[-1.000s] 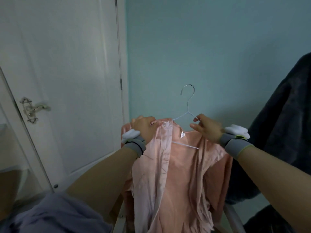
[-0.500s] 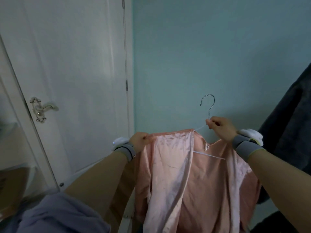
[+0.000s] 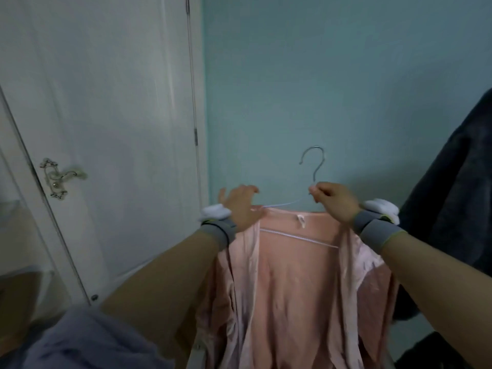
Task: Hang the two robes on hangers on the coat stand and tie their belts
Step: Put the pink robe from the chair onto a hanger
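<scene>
Pink robe (image 3: 298, 283) is on the wire hanger (image 3: 298, 237), held up mid-frame at about 6 o'clock, in front of the teal wall (image 3: 332, 83). Right hand (image 3: 334, 202) pinches the hanger neck just below the hook (image 3: 314, 161). Left hand (image 3: 241, 206), fingers spread and mostly straight, rests on the robe's left shoulder; motion-blurred, so grip unclear. Left hanger arm shows bare, so I'd seat that shoulder fully, level the collar, keep the neck pinch, then hook onto the stand. Stand not in view. Dark garment (image 3: 452, 198) hangs at 3 o'clock, door (image 3: 101, 107) at 10. Belt not visible.
</scene>
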A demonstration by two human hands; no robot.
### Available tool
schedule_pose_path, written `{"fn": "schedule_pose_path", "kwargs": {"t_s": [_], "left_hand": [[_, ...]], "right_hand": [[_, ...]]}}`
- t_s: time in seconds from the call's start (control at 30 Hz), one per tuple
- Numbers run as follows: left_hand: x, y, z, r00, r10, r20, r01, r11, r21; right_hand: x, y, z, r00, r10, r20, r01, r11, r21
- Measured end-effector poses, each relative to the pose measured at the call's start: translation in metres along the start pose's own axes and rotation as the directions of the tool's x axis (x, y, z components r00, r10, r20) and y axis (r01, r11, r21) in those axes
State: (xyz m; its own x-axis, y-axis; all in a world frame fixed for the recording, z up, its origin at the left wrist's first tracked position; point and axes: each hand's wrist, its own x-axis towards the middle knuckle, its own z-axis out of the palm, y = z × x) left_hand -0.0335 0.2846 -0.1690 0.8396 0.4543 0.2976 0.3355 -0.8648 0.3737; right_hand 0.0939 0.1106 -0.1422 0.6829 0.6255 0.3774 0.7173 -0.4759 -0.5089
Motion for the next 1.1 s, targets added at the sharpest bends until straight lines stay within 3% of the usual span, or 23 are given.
{"fn": "schedule_pose_path", "kwargs": {"t_s": [0.07, 0.13, 0.2, 0.27, 0.43, 0.5, 0.6, 0.77, 0.87, 1.0, 1.1], "left_hand": [[0.0, 0.025, 0.01, 0.996, 0.064, 0.067, -0.065, 0.998, 0.013], [0.001, 0.035, 0.013, 0.999, 0.015, 0.049, -0.011, 0.997, -0.073], [0.005, 0.031, 0.012, 0.999, -0.045, -0.011, 0.043, 0.991, -0.129], [0.005, 0.017, 0.009, 0.991, -0.124, -0.046, 0.115, 0.979, -0.167], [0.01, -0.007, -0.002, 0.956, -0.275, -0.104, 0.239, 0.933, -0.268], [0.012, -0.01, -0.005, 0.944, -0.307, -0.122, 0.269, 0.929, -0.253], [0.012, -0.012, -0.008, 0.939, -0.314, -0.14, 0.283, 0.937, -0.203], [0.011, -0.026, -0.007, 0.946, -0.286, -0.155, 0.266, 0.954, -0.14], [0.006, -0.029, -0.009, 0.963, -0.213, -0.165, 0.199, 0.975, -0.098], [0.0, -0.021, -0.009, 0.982, -0.078, -0.174, 0.075, 0.997, -0.025], [0.006, -0.018, -0.01, 0.976, -0.139, -0.166, 0.117, 0.984, -0.137]], "right_hand": [[0.0, -0.016, 0.004, 0.997, -0.038, 0.062, 0.041, 0.998, -0.05], [-0.001, -0.023, 0.0, 0.993, -0.04, 0.109, 0.032, 0.997, 0.071], [-0.002, -0.015, -0.012, 0.993, 0.033, 0.116, -0.065, 0.957, 0.282], [-0.004, 0.011, -0.026, 0.982, 0.168, 0.087, -0.187, 0.921, 0.341], [-0.034, 0.068, -0.023, 0.892, 0.407, 0.197, -0.436, 0.889, 0.139], [-0.046, 0.07, -0.015, 0.866, 0.462, 0.194, -0.493, 0.853, 0.171], [-0.05, 0.069, -0.006, 0.866, 0.467, 0.18, -0.489, 0.867, 0.098], [-0.036, 0.067, -0.021, 0.897, 0.429, -0.111, -0.441, 0.888, -0.129], [-0.027, 0.066, -0.035, 0.889, 0.422, -0.178, -0.454, 0.863, -0.222], [-0.019, 0.068, -0.04, 0.869, 0.475, -0.14, -0.494, 0.812, -0.31], [-0.021, 0.067, -0.036, 0.859, 0.512, -0.029, -0.492, 0.807, -0.325]]}}
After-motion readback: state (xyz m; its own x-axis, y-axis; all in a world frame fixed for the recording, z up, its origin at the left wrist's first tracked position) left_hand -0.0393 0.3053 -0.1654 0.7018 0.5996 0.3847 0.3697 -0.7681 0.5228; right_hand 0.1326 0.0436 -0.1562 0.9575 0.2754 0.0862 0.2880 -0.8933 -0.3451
